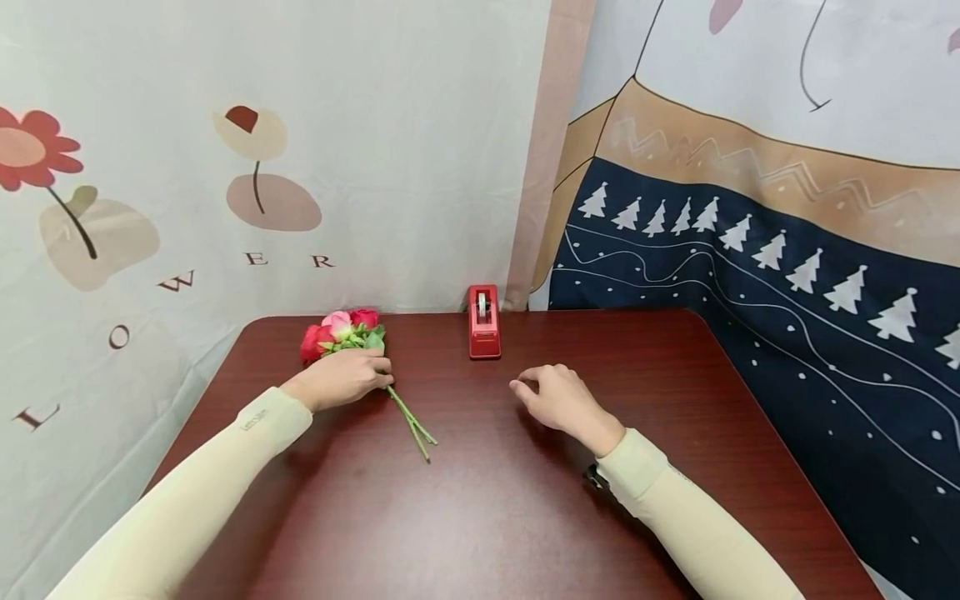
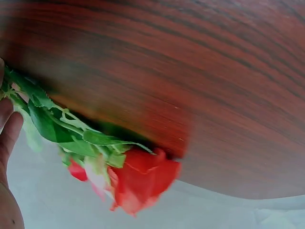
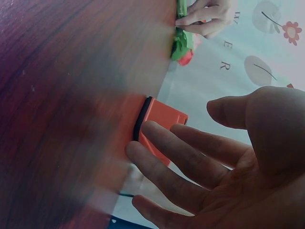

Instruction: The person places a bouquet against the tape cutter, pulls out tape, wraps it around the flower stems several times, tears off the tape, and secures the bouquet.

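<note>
We see the left hand lying on the dark red-brown wooden bench, its fingers curled round the stems of a small bunch of artificial red and pink roses with green leaves, just below the blooms. In the left wrist view the fingers touch the leafy stems while the red blooms point away from the palm, out toward the bench's edge. The bunch lies flat on the bench, blooms toward 11 o'clock near the far edge, thin green stems trailing out from under the hand toward 5 o'clock.

The right hand hovers low over the bench at the middle, holding nothing; we see its fingers relaxed and slightly spread in the right wrist view, the thumb apart from them. The two hands are well apart.

At 12 o'clock from the right hand, near the bench's far edge, stands a red plastic tape dispenser with a white roll, apart from both hands and just right of the roses.

Behind the bench hang a pale cloth printed with flowers and letters and a dark blue cloth with white trees.
</note>
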Available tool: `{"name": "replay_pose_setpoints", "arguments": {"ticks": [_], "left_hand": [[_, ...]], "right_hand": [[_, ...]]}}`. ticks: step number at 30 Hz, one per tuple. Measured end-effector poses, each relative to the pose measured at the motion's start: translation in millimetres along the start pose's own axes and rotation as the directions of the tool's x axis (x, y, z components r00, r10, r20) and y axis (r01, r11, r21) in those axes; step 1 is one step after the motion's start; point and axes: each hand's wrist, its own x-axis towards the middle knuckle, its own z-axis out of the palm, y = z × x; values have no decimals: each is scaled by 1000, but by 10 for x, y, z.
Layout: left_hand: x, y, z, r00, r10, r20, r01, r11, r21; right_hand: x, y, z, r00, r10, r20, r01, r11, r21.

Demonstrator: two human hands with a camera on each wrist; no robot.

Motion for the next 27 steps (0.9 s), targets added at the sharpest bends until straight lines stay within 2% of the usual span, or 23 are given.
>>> {"name": "replay_pose_setpoints", "arguments": {"ticks": [9, 16, 21, 27], "left_hand": [[174, 102, 5, 998, -26, 63, 23, 998, 54], [373, 181, 26, 996, -65, 57, 59, 994, 91], [641, 328, -71, 994, -98, 38, 93, 990, 110], [1113, 535, -133, 986, -158, 53, 151, 981, 122]], "right_hand": [[-13, -1, -30, 1000, 9, 0, -9, 1000, 10], [-1, 16, -87, 1000, -9, -25, 10, 999, 30], [0, 24, -164, 999, -6, -47, 9, 998, 63], [-12, -9, -262, 995, -17, -100, 26, 996, 90]]}}
